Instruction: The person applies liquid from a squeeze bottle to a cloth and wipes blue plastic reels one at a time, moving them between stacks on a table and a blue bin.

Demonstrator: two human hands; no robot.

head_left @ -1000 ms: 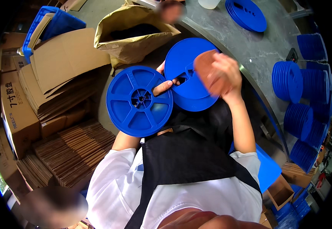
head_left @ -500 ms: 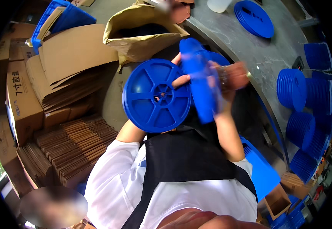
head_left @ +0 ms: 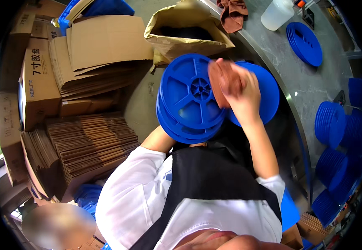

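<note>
A small stack of blue plastic reels faces up in front of my apron, tilted, with spoked openings round a centre hub. My left forearm runs in under the stack and bears it; the fingers are hidden behind the reels. My right hand is closed round a bunched brown cloth at the right edge of the top reel, slightly blurred by motion. Behind that hand, plain blue discs lie partly covered by the wrist.
Left stand cartons and bundled flat cardboard. An open paper sack is ahead. The grey table bears another brown cloth, a white bottle, blue discs and several reel stacks at right.
The blurred blue reels between my hands have come down onto the stack at left. My right hand, with the brown cloth, has moved left to the top reel. The view has shifted.
</note>
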